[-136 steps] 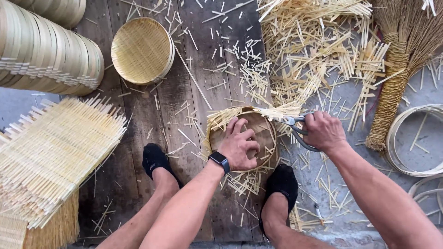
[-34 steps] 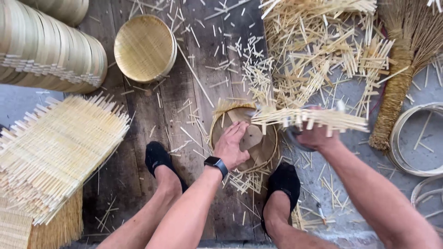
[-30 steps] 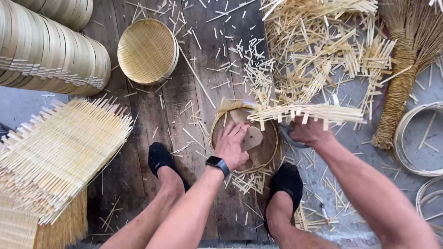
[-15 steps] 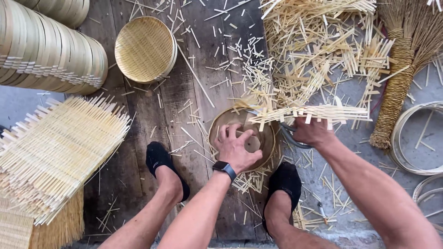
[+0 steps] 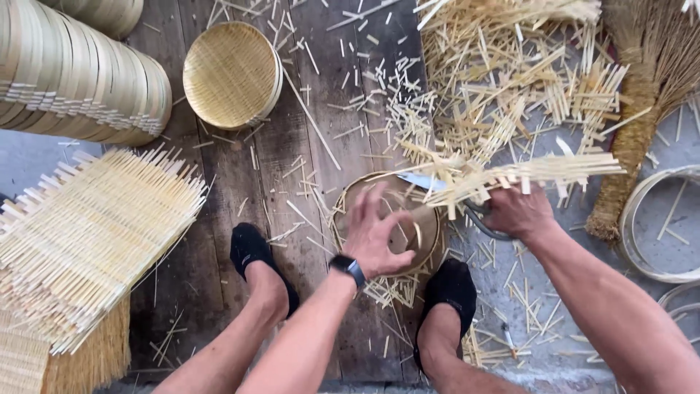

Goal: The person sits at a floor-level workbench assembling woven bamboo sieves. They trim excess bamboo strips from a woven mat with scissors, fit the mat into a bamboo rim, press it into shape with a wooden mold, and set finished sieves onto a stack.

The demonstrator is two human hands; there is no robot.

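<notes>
Left hand (image 5: 379, 233) is pressing down, fingers spread, on the round bamboo tray (image 5: 386, 222), which is lying on the plank floor (image 5: 292, 153) between the two black-socked feet. Right hand (image 5: 519, 213), just right of the tray, is gripping scissors (image 5: 445, 191), fist closed around the handles, with a trimmed strip of woven splints (image 5: 525, 171) hanging off the blades above the tray's far-right edge. Risk as judged: the blades are working close to the spread fingers, so a slip could nick them or cut into the tray's rim. The tray is looking brown and shallow, with ragged pale splint ends still sticking out on its near side. Offcuts (image 5: 503, 80) are piling up beyond the tray.
</notes>
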